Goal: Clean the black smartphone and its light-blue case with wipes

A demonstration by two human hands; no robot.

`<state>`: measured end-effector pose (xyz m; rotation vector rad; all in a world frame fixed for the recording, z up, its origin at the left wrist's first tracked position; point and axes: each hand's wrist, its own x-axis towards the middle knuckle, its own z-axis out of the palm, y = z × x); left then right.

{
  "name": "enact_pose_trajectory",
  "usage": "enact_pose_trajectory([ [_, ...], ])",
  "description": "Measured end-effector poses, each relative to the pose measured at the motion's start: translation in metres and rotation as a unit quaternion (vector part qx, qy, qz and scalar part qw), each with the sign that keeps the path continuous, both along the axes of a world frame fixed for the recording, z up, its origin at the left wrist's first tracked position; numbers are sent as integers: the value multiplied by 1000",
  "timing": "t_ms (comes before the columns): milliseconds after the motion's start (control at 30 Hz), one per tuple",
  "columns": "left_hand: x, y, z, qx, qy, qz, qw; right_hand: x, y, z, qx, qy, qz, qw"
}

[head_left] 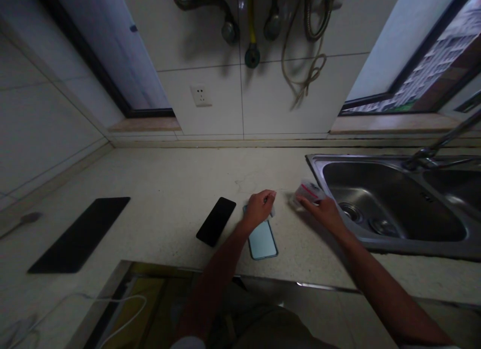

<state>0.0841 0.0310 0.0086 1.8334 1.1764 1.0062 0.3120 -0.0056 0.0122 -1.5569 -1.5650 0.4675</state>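
My right hand (325,213) is closed on a small clear plastic zip bag (310,190) with a red stripe, just left of the sink. My left hand (260,208) is closed, its fingers curled in toward the palm, above the upper end of a phone (263,241) with a light blue face. Something small and pale shows beside the left fingers, but what it is cannot be made out. A black phone (216,221) lies at a slant on the counter, left of my left forearm.
A dark flat mat (80,234) lies on the counter (180,176) at the left. The steel sink (376,189) with its tap (424,156) is at the right. White cable (124,298) hangs over the front-left edge. Pipes and a socket (201,96) are on the wall.
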Motion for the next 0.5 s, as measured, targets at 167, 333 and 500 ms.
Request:
enact_pose_trajectory([
  [167, 0, -1, 2, 7, -14, 1, 1000, -10, -4, -10, -34, 57, 43, 997],
  [333, 1, -3, 6, -1, -26, 5, 1000, -16, -6, -13, -31, 79, 63, 994],
  [500, 0, -2, 8, -19, -91, 48, 994, -14, -11, -5, 209, 100, -30, 972],
])
